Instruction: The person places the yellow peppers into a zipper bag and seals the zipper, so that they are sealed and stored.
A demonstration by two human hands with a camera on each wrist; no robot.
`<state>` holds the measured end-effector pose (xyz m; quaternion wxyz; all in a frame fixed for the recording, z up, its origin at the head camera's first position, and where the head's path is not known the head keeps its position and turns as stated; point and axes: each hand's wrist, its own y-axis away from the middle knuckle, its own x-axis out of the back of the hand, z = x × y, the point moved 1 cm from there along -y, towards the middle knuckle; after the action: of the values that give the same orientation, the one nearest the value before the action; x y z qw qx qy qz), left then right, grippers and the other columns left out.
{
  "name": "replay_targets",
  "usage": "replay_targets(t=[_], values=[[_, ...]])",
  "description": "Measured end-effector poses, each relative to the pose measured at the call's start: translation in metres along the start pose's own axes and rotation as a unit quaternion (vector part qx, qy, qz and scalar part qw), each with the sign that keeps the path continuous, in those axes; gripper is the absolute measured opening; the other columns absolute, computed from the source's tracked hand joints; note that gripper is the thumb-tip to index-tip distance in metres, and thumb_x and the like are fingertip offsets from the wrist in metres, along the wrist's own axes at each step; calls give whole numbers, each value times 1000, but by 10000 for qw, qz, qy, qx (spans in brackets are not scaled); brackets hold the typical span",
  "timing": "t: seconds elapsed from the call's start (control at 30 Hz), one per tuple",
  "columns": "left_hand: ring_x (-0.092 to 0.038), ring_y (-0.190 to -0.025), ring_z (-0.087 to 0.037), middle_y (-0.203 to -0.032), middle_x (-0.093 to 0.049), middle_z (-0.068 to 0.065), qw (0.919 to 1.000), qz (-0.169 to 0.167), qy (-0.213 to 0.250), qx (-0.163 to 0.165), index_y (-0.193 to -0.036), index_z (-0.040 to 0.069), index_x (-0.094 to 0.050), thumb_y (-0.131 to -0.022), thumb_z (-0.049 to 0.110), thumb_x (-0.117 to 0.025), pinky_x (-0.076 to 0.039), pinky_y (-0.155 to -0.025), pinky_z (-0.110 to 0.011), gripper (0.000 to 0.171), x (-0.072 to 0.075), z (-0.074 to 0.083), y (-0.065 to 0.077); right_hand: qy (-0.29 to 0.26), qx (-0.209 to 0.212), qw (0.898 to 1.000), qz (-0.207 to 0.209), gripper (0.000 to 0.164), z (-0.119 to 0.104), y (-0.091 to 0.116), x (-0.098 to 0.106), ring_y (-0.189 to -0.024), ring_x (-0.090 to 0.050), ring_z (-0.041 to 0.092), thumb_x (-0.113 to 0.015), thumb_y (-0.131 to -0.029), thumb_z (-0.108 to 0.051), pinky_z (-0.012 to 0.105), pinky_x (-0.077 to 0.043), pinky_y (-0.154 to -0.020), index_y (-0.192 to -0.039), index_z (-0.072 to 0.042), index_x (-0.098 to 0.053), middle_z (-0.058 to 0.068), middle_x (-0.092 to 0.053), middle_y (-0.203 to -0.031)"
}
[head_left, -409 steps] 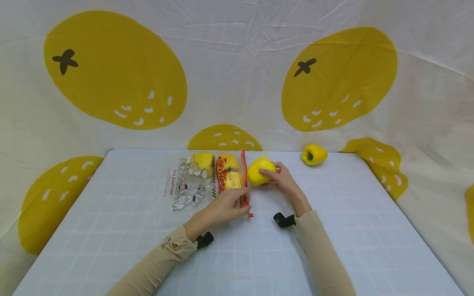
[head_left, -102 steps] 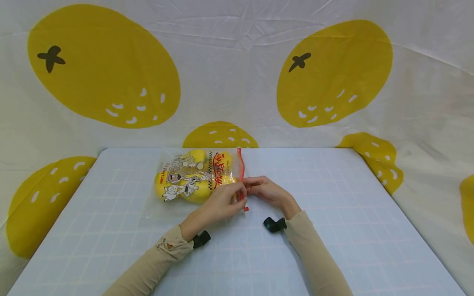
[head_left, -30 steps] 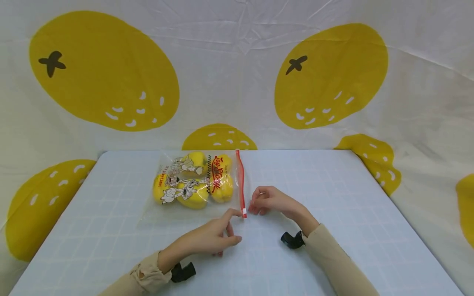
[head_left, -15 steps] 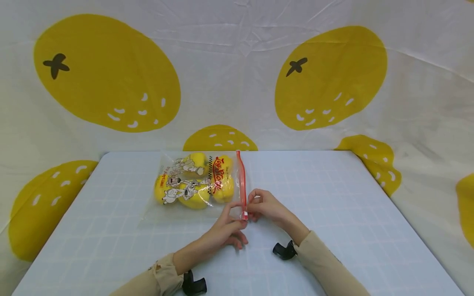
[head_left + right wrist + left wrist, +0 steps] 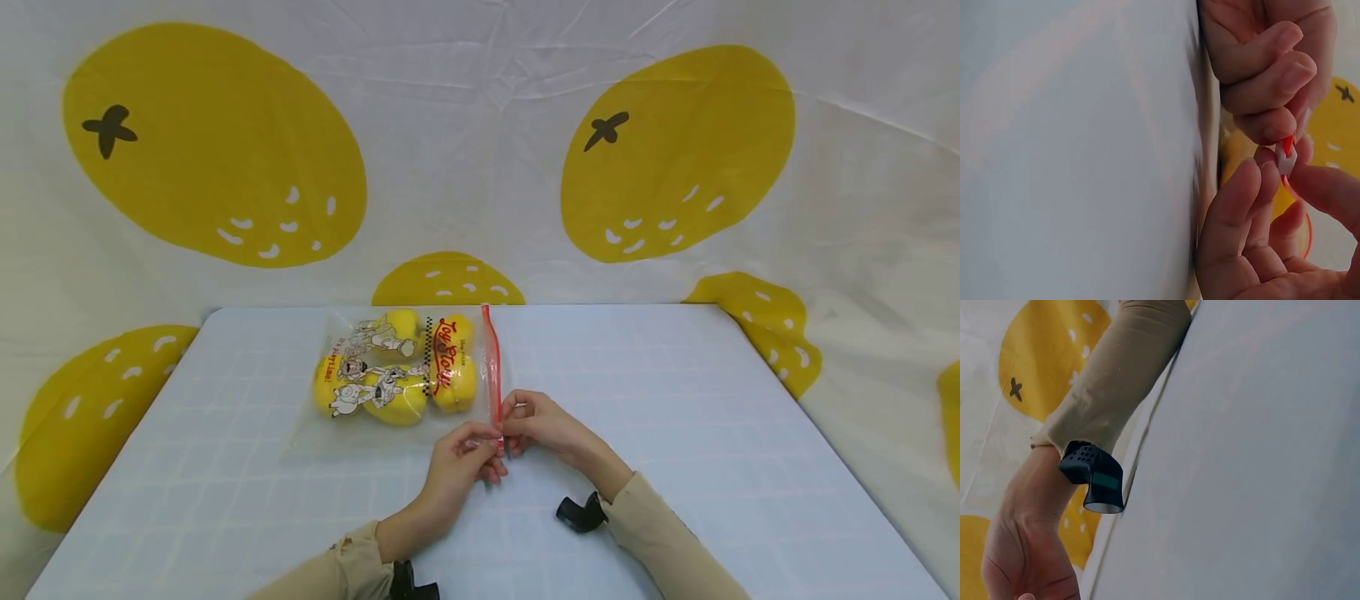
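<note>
A clear zip bag (image 5: 390, 392) with cartoon print lies on the table, holding several yellow bell peppers (image 5: 453, 392). Its red zip strip (image 5: 493, 358) runs down the right side. At the strip's near end, my left hand (image 5: 452, 475) pinches the corner between thumb and fingers. My right hand (image 5: 547, 423) is right beside it on the strip. In the right wrist view, a white slider (image 5: 1285, 159) sits on the red strip between right thumb and fingers, just below the left fingertips. The left wrist view shows my right hand (image 5: 1029, 550), its fingers mostly out of frame.
A pale checked cloth covers the table (image 5: 675, 417). Behind it hangs a white curtain (image 5: 465, 150) with large yellow fruit prints. Black wrist cameras (image 5: 581, 514) are strapped on both arms.
Two bell peppers, one in my right hand and one on the table, are now inside the bag. Lately my left hand has gone from spread fingers to pinching the strip's near corner.
</note>
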<state>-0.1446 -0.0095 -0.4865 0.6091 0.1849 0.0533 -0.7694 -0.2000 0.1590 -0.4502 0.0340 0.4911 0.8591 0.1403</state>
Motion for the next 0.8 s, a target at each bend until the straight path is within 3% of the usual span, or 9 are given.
replay_targets(t=[0.13,0.4,0.53,0.67,0.8], values=[[-64,-64,-15,-82,-67,-13,9999,90,-24,-96,-110,-12,-59,-91,-5,-59,-53,-60,-25,20,-1,-2,0,117,135,9998,-67,16,1,1,1,-60,-57,18,-60,-87,-1,28,-50,-59,-99,4,-50,7,-63,-72],[-62,-61,-14,-81,-68,-13,9986,479,-139,-186,-107,-8,-60,-90,-4,-62,-50,-58,-24,18,-4,-6,-2,22,226,9996,195,17,1,2,1,-57,-54,17,-61,-84,2,27,-49,-58,-93,1,-47,7,-59,-68],[-58,-58,-16,-77,-65,-14,9939,1052,-249,-236,-104,-5,-62,-90,-2,-66,-49,-54,-25,16,-9,-8,1,-263,254,9989,283,17,5,2,1,-57,-54,17,-61,-85,4,28,-49,-58,-91,0,-46,6,-57,-67],[-55,-55,-17,-74,-62,-14,9838,1726,-196,-453,-103,-4,-63,-88,-3,-66,-47,-51,-25,14,-11,-10,6,-495,252,9980,306,16,9,0,1,-58,-54,17,-60,-86,5,28,-50,-59,-90,-2,-46,5,-57,-66],[-57,-56,-16,-77,-64,-14,9804,1866,-88,-628,-106,-4,-64,-90,-3,-63,-47,-51,-24,17,-10,-11,9,-638,241,9971,328,16,10,1,1,-57,-54,17,-61,-87,4,28,-51,-59,-88,-4,-47,3,-56,-66]])
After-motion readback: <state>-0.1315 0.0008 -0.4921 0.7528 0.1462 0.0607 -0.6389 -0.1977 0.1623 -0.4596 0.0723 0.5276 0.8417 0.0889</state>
